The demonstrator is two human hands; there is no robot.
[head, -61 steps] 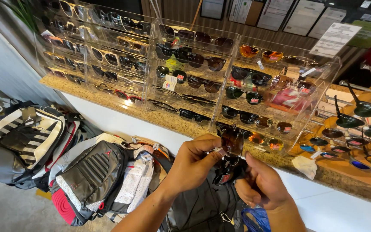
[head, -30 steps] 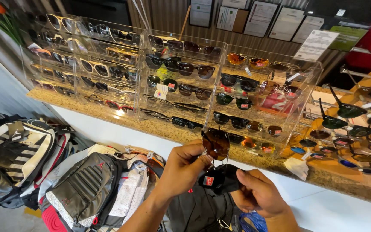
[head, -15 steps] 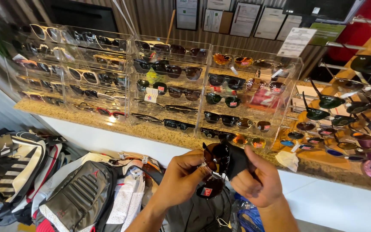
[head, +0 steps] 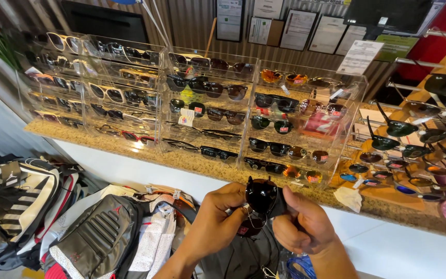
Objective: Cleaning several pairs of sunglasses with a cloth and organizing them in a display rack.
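Both hands meet low in the near middle of the view, in front of a speckled counter. The left hand pinches a pair of dark sunglasses by the frame, fingers closed around one side, with a small tag hanging below the lenses. The right hand is closed on a dark cloth pressed against the upper lens, thumb on top; the cloth lies between the thumb and the glass.

As a judgement, the wiping is in hand rather than finished: the cloth is on one lens, and the lower lens by the tag shows no cloth on it. How clean either lens already is cannot be told from this view. The sunglasses are off the display, held in the air just near the counter's edge, so putting them anywhere is not yet done.

On the counter, clear plastic display cases hold rows of sunglasses, and more pairs hang on a rack at the far right. A crumpled pale cloth lies on the counter just right of the cases. Below left, backpacks are piled against the white counter front.
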